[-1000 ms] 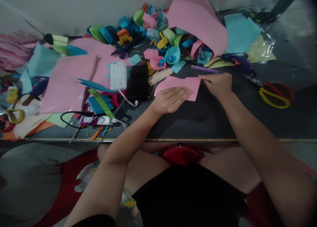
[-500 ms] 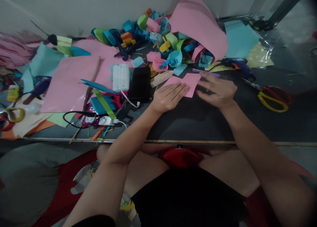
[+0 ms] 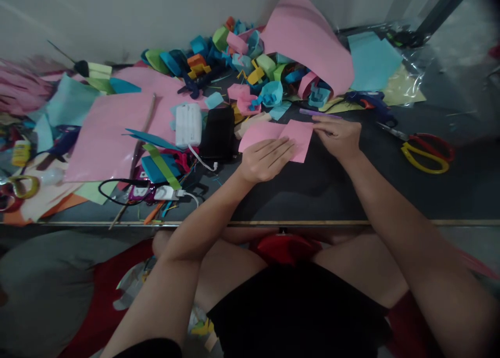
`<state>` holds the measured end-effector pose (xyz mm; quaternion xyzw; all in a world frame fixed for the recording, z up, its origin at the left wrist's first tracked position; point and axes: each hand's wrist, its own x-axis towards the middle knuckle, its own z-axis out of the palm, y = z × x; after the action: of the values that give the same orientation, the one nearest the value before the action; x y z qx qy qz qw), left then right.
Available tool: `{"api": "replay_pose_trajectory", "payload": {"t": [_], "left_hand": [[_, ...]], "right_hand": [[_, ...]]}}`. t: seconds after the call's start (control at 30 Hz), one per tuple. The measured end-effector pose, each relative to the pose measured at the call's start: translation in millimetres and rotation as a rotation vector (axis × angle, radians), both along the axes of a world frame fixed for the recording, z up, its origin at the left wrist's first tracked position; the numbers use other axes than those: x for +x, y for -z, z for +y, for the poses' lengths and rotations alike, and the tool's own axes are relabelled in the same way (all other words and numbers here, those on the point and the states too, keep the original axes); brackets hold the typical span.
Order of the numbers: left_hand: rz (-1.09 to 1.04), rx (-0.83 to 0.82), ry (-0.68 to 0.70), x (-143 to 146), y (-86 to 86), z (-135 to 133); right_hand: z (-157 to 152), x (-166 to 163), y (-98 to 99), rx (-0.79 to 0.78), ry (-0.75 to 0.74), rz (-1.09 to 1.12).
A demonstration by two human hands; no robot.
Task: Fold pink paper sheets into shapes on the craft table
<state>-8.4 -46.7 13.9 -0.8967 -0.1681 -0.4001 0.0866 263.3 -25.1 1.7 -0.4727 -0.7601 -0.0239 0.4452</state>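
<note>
1. Lying flat, fingers together, the left hand (image 3: 266,160) covers part of the smooth, notched pink paper (image 3: 302,134) on the dark tabletop (image 3: 312,199).
2. Right hand (image 3: 340,138): fingertips bunched at the paper's corner; cannot tell whether clamped.

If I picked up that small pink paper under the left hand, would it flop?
The pink paper probably bends easily, since it looks thin. It should feel very light, being just a small sheet. Pushed, it might slide once the left hand, resting over it, lifts.
</note>
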Motion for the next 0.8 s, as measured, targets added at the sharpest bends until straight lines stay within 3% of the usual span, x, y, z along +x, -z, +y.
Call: {"api": "replay_pose_trajectory", "payload": {"t": [0.1, 0.23, 0.4, 0.6, 0.67, 0.8], "left_hand": [[-0.013, 0.084, -0.012, 0, 0.2, 2], [-0.049, 0.03, -0.041, 0, -0.4, 3], [-0.12, 0.025, 0.019, 4, -1.5, 4], [-0.139, -0.377, -0.227, 5, 11.7, 13], [-0.141, -0.352, -0.233, 5, 13.9, 15], [-0.194, -0.146, -0.214, 7, 7.4, 11]], "right_hand": [[-1, -5, 2.6, -0.01, 0.057, -0.002], [-6, -13, -1.4, 0.011, 0.052, -0.021], [-11, -13, -6.0, 0.044, 0.006, -0.041], [-8, -7, -5.5, 0.049, 0.006, -0.005], [-7, -6, -6.5, 0.055, 0.023, -0.006], [-6, -5, -6.8, 0.042, 0.034, -0.014]]}}
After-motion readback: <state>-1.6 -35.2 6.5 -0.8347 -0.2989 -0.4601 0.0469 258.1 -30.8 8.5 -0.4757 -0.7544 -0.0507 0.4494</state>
